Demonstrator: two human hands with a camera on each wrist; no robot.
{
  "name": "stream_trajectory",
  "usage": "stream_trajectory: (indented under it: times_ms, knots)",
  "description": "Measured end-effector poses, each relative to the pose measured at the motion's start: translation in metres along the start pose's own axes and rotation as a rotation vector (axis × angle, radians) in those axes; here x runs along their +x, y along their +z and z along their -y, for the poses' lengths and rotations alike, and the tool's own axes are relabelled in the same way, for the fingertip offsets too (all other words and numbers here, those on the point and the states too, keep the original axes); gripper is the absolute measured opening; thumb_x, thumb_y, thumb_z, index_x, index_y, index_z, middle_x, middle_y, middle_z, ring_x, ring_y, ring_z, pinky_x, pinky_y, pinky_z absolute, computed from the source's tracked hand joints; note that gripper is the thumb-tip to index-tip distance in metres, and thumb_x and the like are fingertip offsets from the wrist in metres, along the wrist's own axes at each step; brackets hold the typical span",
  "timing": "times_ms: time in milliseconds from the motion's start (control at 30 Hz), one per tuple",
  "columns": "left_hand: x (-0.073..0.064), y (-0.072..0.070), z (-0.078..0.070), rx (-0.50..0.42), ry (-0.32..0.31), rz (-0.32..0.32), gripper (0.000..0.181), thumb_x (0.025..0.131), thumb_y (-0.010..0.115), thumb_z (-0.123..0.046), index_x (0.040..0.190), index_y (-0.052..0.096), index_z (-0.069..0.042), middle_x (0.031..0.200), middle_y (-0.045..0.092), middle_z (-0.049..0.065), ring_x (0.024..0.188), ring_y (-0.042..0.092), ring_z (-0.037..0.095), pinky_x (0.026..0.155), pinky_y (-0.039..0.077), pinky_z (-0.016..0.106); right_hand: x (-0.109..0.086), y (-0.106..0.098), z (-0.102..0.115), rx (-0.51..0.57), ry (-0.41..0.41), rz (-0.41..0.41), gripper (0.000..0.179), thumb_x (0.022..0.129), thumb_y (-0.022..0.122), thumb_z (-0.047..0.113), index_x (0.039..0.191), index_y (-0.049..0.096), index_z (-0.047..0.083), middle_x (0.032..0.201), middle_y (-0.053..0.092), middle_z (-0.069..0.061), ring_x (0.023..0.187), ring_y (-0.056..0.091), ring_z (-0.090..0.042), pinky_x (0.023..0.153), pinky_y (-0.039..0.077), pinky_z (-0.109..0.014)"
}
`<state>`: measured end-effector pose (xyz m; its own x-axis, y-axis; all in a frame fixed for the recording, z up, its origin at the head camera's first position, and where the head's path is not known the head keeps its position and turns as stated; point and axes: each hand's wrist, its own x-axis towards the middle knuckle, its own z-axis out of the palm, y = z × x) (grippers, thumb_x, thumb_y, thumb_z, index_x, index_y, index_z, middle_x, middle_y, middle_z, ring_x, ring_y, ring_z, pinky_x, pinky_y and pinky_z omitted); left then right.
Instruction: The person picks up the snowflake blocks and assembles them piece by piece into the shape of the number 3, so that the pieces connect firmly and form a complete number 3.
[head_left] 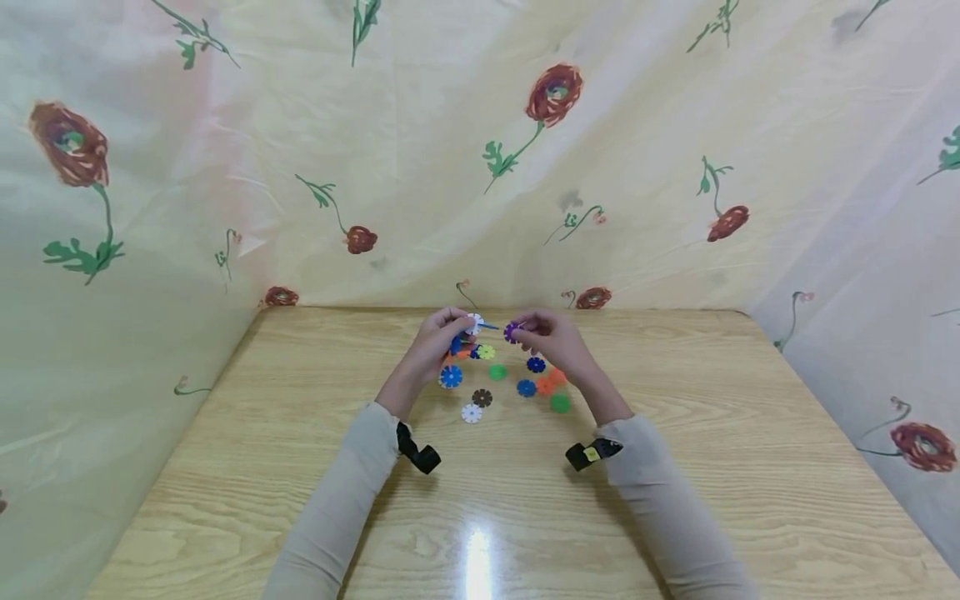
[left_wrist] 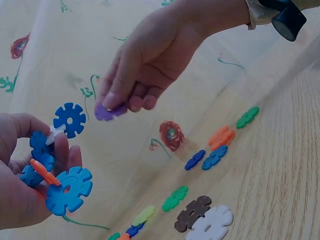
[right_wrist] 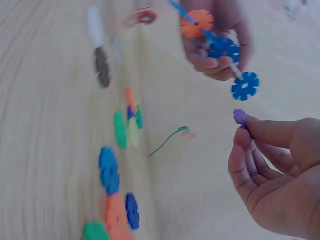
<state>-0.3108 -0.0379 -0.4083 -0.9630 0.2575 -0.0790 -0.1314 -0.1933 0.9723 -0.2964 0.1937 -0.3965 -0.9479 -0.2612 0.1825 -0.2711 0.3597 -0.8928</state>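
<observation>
My left hand (head_left: 438,340) holds several notched plastic discs slotted into one another. In the left wrist view the joined discs include a large blue disc (left_wrist: 69,191), an orange disc (left_wrist: 45,172), a white disc (left_wrist: 56,134) and a blue end disc (left_wrist: 70,120). Between thumb and fingers my right hand (head_left: 551,337) pinches a purple notched disc (right_wrist: 240,117). That purple disc is apart from the blue end disc, with a small gap between them in the right wrist view. Both hands are raised above the table's far part.
On the wooden table (head_left: 495,500) lie loose discs: a white disc (head_left: 472,413), a brown disc (head_left: 482,397), a green disc (head_left: 560,404), a dark blue disc (head_left: 536,364) and several others. A flowered cloth (head_left: 435,167) hangs behind the table's far edge.
</observation>
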Motion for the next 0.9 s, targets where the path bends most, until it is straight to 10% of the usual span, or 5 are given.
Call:
stream_trajectory:
  times_ms: [233, 633, 900]
  knots:
    - [0.001, -0.001, 0.0, -0.005, -0.009, -0.004, 0.009, 0.105, 0.058, -0.017, 0.106, 0.06, -0.009, 0.095, 0.06, 0.0, 0.081, 0.066, 0.009, 0.087, 0.061, 0.03, 0.0, 0.005, 0.005, 0.208, 0.045, -0.058, 0.026, 0.096, 0.071, 0.012, 0.116, 0.068, -0.004, 0.091, 0.072, -0.001, 0.072, 0.066, -0.012, 0.067, 0.059, -0.023]
    - [-0.001, 0.002, 0.001, -0.002, -0.009, 0.013, 0.005, 0.104, 0.058, -0.014, 0.104, 0.06, -0.009, 0.092, 0.062, 0.0, 0.079, 0.067, 0.01, 0.093, 0.06, 0.037, -0.001, 0.011, 0.008, 0.258, 0.092, -0.073, 0.028, 0.096, 0.071, 0.01, 0.119, 0.066, -0.006, 0.09, 0.071, -0.001, 0.073, 0.07, -0.011, 0.073, 0.063, -0.028]
    - [-0.001, 0.005, 0.002, -0.036, -0.01, 0.065, 0.007, 0.105, 0.056, -0.015, 0.102, 0.059, -0.009, 0.088, 0.06, 0.0, 0.075, 0.062, 0.01, 0.072, 0.06, 0.023, -0.001, 0.014, 0.008, 0.268, 0.086, -0.088, 0.026, 0.097, 0.07, 0.009, 0.118, 0.066, -0.006, 0.091, 0.072, -0.003, 0.078, 0.073, -0.019, 0.075, 0.063, -0.029]
